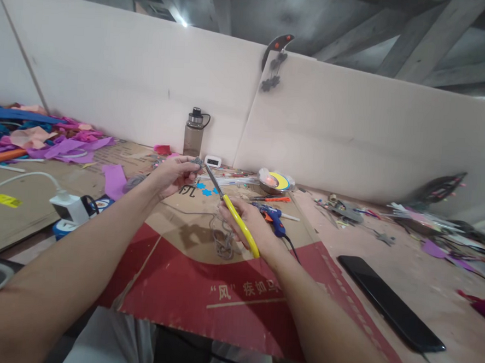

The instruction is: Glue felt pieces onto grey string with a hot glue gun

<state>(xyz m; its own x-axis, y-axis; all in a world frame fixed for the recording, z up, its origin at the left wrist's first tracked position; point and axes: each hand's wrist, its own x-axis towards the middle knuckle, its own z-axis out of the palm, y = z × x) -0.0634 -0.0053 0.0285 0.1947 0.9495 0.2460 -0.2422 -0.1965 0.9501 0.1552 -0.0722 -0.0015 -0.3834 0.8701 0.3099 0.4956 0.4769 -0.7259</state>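
My left hand (176, 174) pinches a small dark grey piece (197, 162), perhaps felt, at its fingertips. In my right hand (250, 220) is a pair of scissors (240, 222) with yellow handles, its blades pointing up and left at the grey piece. Whether the blades touch it I cannot tell. Beneath my hands, a tangle of grey cord (223, 245) lies on the cardboard sheet (169, 303). Several small blue cutouts (207, 190) rest on the cardboard between my hands.
A blue glue gun (278, 223) and orange-handled cutter (276, 199) lie right of my right hand. A bottle (193, 134) stands by the white partition. Coloured scraps (64, 143) pile up at left, beside a white charger plug (70, 208). A black phone (391, 303) lies at right.
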